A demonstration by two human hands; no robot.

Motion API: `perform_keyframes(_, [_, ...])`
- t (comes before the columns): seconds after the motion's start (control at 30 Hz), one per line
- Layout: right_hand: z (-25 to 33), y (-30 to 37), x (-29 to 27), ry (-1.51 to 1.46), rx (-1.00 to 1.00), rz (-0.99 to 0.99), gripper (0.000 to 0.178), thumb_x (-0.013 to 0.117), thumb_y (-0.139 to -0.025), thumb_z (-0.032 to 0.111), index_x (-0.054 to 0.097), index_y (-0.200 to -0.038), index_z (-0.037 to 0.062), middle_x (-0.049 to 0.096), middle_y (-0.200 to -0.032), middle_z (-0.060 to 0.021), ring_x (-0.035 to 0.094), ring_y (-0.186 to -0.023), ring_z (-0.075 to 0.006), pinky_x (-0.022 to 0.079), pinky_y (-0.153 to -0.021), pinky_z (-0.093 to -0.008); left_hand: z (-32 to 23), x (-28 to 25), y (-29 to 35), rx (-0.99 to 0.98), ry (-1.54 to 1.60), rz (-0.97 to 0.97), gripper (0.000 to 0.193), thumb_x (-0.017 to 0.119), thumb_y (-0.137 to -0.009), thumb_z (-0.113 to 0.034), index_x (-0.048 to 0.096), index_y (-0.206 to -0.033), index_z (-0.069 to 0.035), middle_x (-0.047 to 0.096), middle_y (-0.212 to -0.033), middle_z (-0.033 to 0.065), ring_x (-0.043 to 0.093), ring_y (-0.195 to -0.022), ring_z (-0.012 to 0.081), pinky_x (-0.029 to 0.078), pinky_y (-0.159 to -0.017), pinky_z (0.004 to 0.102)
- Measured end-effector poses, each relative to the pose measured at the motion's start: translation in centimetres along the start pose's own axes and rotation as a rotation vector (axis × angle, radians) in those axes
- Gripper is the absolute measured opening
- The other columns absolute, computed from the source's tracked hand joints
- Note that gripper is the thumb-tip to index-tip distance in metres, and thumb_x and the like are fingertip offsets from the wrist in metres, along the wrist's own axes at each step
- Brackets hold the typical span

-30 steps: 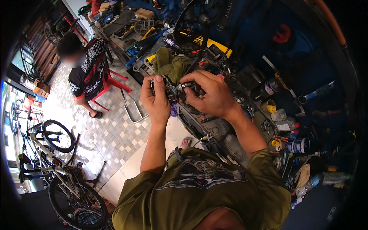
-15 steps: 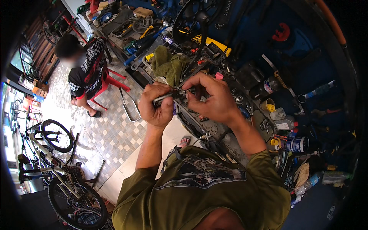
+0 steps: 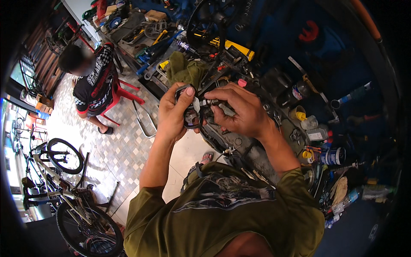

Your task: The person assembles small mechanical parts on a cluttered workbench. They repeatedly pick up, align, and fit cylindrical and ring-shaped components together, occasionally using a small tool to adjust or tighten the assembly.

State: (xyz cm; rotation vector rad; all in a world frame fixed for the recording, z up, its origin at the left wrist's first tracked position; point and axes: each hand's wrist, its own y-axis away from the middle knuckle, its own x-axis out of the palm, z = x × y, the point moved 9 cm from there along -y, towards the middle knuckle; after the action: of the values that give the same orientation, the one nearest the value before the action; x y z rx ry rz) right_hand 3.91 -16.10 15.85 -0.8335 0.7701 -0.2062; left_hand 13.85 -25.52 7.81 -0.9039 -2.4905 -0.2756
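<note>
My left hand grips a dark, black-rimmed part with a pale, shiny middle, its thumb lying over the upper rim. The kind of part is not clear. My right hand pinches a small dark metal piece between thumb and fingers, close against the right side of the rimmed part. Fingers hide much of both pieces, and I cannot tell whether they are joined. Just behind my hands, an olive-green cloth lies bunched on the cluttered bench.
Tools and bottles crowd the bench on the right, with a white tub among them. A black wheel-like part is behind the cloth. At left, a person sits on a red chair. A bicycle stands nearer on the tiled floor.
My left hand has turned the rimmed part from nearly edge-on to show its broader face. The right hand still holds the small piece beside it. The seated person's head has shifted slightly.
</note>
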Motion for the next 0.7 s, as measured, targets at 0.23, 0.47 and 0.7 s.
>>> perform_keyframes(0.23, [1.6, 0.0, -0.5, 0.115, 0.022, -0.032, 0.027, 0.067, -0.071, -0.003, 0.064, -0.097, 0.0005, 0.065, -0.088, -0.0128, 0.064, -0.076, -0.0253, 0.052, -0.068, -0.0334, -1.8, 0.1, 1.3, 0.208, -0.249, -0.054, 0.025, 0.064, -0.092, -0.022, 0.05, -0.098, -0.002, 0.058, -0.077, 0.0043, 0.055, -0.055, 0.008, 0.045, -0.04, 0.0225])
perform_keyframes(0.47, [1.7, 0.3, -0.5, 0.112, 0.083, -0.002, 0.025, 0.068, -0.07, -0.003, 0.064, -0.094, 0.0024, 0.066, -0.086, -0.0099, 0.064, -0.075, -0.0251, 0.052, -0.068, -0.0334, -2.3, 0.6, 2.1, 0.244, -0.307, -0.057, 0.023, 0.065, -0.092, -0.019, 0.05, -0.096, -0.002, 0.058, -0.078, 0.0026, 0.053, -0.06, 0.0058, 0.043, -0.045, 0.021])
perform_keyframes(0.7, [0.6, 0.8, -0.6, 0.078, 0.261, -0.007, 0.024, 0.068, -0.072, -0.004, 0.065, -0.095, 0.0025, 0.067, -0.088, -0.0085, 0.067, -0.079, -0.0197, 0.053, -0.068, -0.0295, -3.1, 0.5, 2.6, 0.393, -0.492, -0.124, 0.022, 0.069, -0.088, -0.014, 0.051, -0.094, -0.002, 0.058, -0.075, 0.001, 0.05, -0.068, 0.0041, 0.041, -0.059, 0.0198])
